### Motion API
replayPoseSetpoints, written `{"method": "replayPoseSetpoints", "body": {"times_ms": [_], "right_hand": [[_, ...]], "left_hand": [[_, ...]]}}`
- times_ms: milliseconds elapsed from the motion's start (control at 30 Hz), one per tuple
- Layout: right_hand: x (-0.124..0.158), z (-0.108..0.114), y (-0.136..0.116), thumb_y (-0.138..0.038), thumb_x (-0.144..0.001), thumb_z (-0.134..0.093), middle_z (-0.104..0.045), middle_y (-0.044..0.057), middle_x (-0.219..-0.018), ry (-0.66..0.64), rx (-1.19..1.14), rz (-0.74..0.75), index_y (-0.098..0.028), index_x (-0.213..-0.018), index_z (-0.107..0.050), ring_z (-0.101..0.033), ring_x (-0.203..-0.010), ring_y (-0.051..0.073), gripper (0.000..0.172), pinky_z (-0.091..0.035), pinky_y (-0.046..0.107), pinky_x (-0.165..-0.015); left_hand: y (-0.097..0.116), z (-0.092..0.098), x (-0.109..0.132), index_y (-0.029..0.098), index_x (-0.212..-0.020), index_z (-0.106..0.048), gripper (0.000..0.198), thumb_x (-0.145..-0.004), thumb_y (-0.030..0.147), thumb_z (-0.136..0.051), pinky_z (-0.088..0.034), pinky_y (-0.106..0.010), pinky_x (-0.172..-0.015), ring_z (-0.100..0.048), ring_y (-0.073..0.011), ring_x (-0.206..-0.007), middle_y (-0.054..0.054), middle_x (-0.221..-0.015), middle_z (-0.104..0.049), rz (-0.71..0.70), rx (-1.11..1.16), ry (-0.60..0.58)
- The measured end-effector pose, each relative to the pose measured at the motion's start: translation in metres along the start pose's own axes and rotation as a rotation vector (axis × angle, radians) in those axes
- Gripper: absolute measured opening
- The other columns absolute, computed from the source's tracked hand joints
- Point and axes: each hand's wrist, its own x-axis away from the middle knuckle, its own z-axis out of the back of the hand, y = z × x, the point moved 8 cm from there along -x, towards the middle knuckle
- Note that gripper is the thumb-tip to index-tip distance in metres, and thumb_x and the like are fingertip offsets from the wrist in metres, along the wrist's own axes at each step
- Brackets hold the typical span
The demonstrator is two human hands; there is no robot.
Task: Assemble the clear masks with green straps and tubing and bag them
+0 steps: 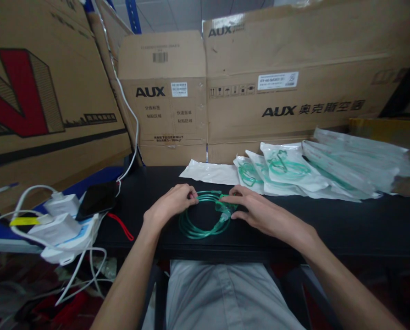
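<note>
Though coiled, tubing (201, 235) partly hidden

Left hand (177, 201) covers a bit of green tubing (198, 234); right hand (253, 205), contact with pale connector (224, 215) unclear. Forearms (131, 275) cut by bottom edge. Red-printed carton (53, 91) runs off left. White label (277, 81): fine print illegible. Floor clutter (60, 305) blurred.

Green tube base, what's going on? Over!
Left grip, right grip at either side of green coil. Coil lies on black table. Packets beyond, not touching it.
</note>
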Motion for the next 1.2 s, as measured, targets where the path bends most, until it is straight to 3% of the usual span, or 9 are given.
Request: {"method": "replayPoseSetpoints", "body": {"times_ms": [200, 400, 567, 767, 833, 933, 1000, 1100, 1200], "right_hand": [[0.002, 0.006, 0.001, -0.008, -0.092, -0.047, -0.05, 0.016, -0.145, 0.112, 0.043, -0.012, -0.021, -0.135, -0.062, -0.049, -0.137, 0.03, 0.047, -0.042, 0.046, -0.112], [-0.002, 0.005, 0.005, -0.01, -0.092, -0.052, -0.058, 0.013, -0.144, 0.151, 0.046, -0.082, -0.024, -0.133, -0.066, -0.05, -0.138, 0.03, 0.046, -0.042, 0.047, -0.112], [-0.01, 0.004, 0.01, -0.018, -0.098, -0.048, -0.057, 0.018, -0.143, 0.22, 0.038, -0.211, -0.02, -0.134, -0.066, -0.052, -0.136, 0.033, 0.041, -0.042, 0.049, -0.112], [-0.019, -0.011, 0.014, -0.021, -0.098, -0.049, -0.049, 0.016, -0.152, 0.218, -0.214, -0.225, -0.021, -0.137, -0.063, -0.043, -0.144, 0.029, 0.041, -0.035, 0.048, -0.118], [-0.021, -0.016, 0.018, -0.02, -0.095, -0.055, -0.046, 0.013, -0.154, 0.26, -0.385, -0.226, -0.023, -0.14, -0.06, -0.042, -0.144, 0.028, 0.045, -0.036, 0.046, -0.117], [-0.024, -0.025, 0.025, -0.024, -0.086, -0.069, -0.039, 0.014, -0.159, 0.322, -0.748, -0.279, -0.023, -0.153, -0.041, -0.056, -0.133, 0.027, 0.073, -0.047, 0.043, -0.11], [-0.026, -0.028, 0.027, -0.03, -0.079, -0.078, -0.04, 0.017, -0.158, 0.339, -0.888, -0.331, -0.018, -0.154, -0.039, -0.06, -0.128, 0.028, 0.085, -0.05, 0.041, -0.106], [-0.028, -0.022, 0.022, -0.038, -0.08, -0.078, -0.06, 0.013, -0.143, 0.315, -0.801, -0.325, -0.015, -0.136, -0.061, -0.058, -0.13, 0.029, 0.063, -0.042, 0.044, -0.113], [-0.028, -0.018, 0.014, -0.042, -0.085, -0.074, -0.071, 0.007, -0.127, 0.237, -0.764, -0.293, -0.019, -0.126, -0.069, -0.061, -0.125, 0.028, 0.048, -0.039, 0.048, -0.115]], "left_hand": [[-0.006, 0.006, 0.001, 0.021, -0.114, -0.067, 0.045, -0.081, 0.051, -0.071, -0.047, -0.032, -0.085, -0.064, -0.0257, -0.102, -0.009, -0.113, -0.066, 0.078, -0.063, 0.113], [0.002, -0.003, 0.002, 0.02, -0.093, -0.07, 0.022, -0.09, 0.04, -0.06, -0.045, -0.029, -0.074, -0.065, -0.022, -0.09, -0.006, -0.094, -0.07, 0.053, -0.019, -0.004], [0.017, 0.002, 0.006, 0.021, -0.103, -0.066, 0.023, -0.096, 0.038, -0.051, -0.045, -0.028, -0.074, -0.064, -0.0209, -0.09, -0.005, -0.095, -0.07, -0.001, 0.003, 0.031], [0.02, -0.003, 0.007, 0.022, -0.113, -0.068, 0.042, -0.085, 0.054, -0.067, -0.046, -0.028, -0.078, -0.063, -0.0249, -0.101, -0.007, -0.105, -0.07, 0.027, 0.059, -0.038], [0.021, -0.006, 0.007, 0.023, -0.109, -0.07, 0.038, -0.085, 0.052, -0.068, -0.045, -0.028, -0.077, -0.064, -0.0248, -0.1, -0.006, -0.103, -0.071, 0.021, 0.043, -0.073], [0.031, -0.005, 0.008, 0.021, -0.097, -0.07, 0.029, -0.09, 0.048, -0.062, -0.045, -0.03, -0.079, -0.064, -0.0251, -0.098, -0.006, -0.099, -0.07, -0.057, 0.009, -0.06], [0.042, -0.002, 0.008, 0.02, -0.096, -0.068, 0.026, -0.094, 0.044, -0.059, -0.045, -0.031, -0.083, -0.063, -0.0258, -0.1, -0.008, -0.101, -0.069, -0.139, 0.002, -0.01], [0.052, 0.005, 0.008, 0.018, -0.1, -0.065, 0.023, -0.097, 0.039, -0.055, -0.045, -0.033, -0.089, -0.062, -0.0261, -0.104, -0.01, -0.107, -0.068, -0.193, 0.005, 0.09], [0.056, 0.009, 0.008, 0.017, -0.1, -0.066, 0.019, -0.096, 0.034, -0.057, -0.046, -0.033, -0.09, -0.061, -0.0259, -0.105, -0.01, -0.108, -0.068, -0.19, -0.003, 0.14]]}}
